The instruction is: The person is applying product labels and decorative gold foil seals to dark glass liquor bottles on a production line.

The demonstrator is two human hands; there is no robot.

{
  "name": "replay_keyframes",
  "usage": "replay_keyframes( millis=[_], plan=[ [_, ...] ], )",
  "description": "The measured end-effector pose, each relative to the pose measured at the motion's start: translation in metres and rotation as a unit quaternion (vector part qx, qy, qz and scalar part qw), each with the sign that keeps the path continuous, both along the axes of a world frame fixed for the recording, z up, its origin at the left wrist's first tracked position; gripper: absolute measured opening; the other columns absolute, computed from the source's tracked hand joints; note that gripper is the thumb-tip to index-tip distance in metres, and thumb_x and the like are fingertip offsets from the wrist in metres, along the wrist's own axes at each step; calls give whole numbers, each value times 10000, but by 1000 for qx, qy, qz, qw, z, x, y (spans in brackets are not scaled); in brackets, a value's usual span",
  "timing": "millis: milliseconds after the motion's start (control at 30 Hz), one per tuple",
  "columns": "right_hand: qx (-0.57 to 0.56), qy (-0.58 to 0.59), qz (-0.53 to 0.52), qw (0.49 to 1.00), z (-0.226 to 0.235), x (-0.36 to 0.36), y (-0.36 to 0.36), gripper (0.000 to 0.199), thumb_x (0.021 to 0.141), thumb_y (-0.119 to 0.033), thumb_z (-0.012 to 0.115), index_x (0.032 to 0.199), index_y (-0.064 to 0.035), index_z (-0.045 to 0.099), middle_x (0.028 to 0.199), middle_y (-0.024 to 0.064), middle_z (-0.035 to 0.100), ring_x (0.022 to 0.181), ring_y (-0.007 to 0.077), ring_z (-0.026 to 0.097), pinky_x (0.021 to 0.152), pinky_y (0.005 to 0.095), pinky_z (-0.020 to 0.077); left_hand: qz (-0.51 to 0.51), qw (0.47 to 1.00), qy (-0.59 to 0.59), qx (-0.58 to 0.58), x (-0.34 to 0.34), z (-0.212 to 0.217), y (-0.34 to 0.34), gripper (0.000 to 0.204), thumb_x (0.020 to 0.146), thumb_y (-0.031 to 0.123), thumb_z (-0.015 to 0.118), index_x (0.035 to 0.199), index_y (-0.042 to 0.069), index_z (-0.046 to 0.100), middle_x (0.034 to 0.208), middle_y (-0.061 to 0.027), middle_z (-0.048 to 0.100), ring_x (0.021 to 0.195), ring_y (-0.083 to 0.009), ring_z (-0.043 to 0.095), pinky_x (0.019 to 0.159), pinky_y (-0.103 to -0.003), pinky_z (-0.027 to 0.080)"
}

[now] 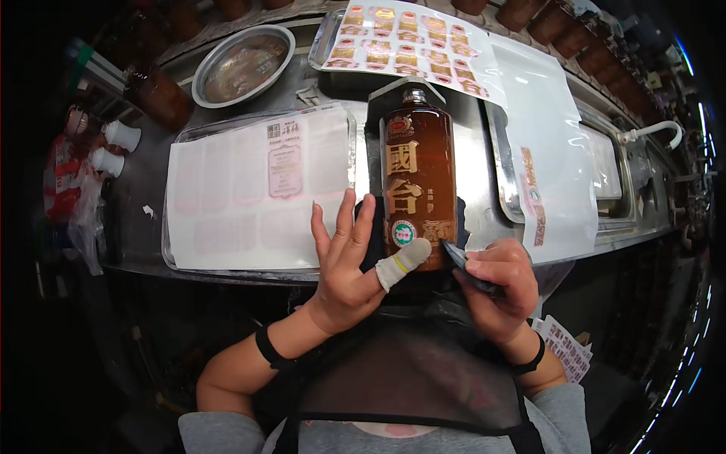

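Observation:
A brown glass bottle with gold raised characters lies on its back on a dark support, neck away from me. A round green-and-white sticker is on its lower front. My left hand has its fingers spread beside the bottle; one digit wears a white finger cot with a yellow band and touches the glass near the sticker. In my right hand is a dark, pointed tool, its tip at the bottle's lower right. Whether it is tweezers or a blade I cannot tell.
To the left, a tray carries a pale label sheet. A metal bowl stands behind it. Printed gold label sheets lie at the back, and a white sheet covers the right side near a sink. Brown bottles line the far edge.

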State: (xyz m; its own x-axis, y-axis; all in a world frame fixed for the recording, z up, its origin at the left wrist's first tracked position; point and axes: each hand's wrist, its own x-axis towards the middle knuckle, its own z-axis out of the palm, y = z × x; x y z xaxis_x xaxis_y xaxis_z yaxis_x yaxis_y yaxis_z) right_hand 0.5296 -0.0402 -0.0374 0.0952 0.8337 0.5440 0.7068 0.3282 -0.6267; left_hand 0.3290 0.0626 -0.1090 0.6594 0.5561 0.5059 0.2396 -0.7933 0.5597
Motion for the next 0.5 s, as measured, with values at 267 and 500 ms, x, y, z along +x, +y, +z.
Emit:
replay_keyframes(
  millis=[267, 500],
  plan=[
    [8, -44, -5, 999, 10, -8, 8, 342, 647, 57, 760, 955, -66, 673, 879, 85, 660, 733, 245, 592, 665, 355, 454, -5, 998, -10, -61, -8, 7, 0, 626, 716, 193, 796, 1288, 21, 606, 1512, -281, 344, 1407, -474, 309, 1121, -640, 94],
    [4, -80, 88, 993, 13, -22, -9, 283, 646, -2, 763, 910, -91, 716, 886, 52, 664, 716, 214, 569, 640, 325, 430, -11, 983, -81, -168, 4, 5, 8, 805, 658, 114, 761, 1388, -41, 458, 1372, -186, 548, 1264, -320, 541, 1161, -590, 192]
  ],
)
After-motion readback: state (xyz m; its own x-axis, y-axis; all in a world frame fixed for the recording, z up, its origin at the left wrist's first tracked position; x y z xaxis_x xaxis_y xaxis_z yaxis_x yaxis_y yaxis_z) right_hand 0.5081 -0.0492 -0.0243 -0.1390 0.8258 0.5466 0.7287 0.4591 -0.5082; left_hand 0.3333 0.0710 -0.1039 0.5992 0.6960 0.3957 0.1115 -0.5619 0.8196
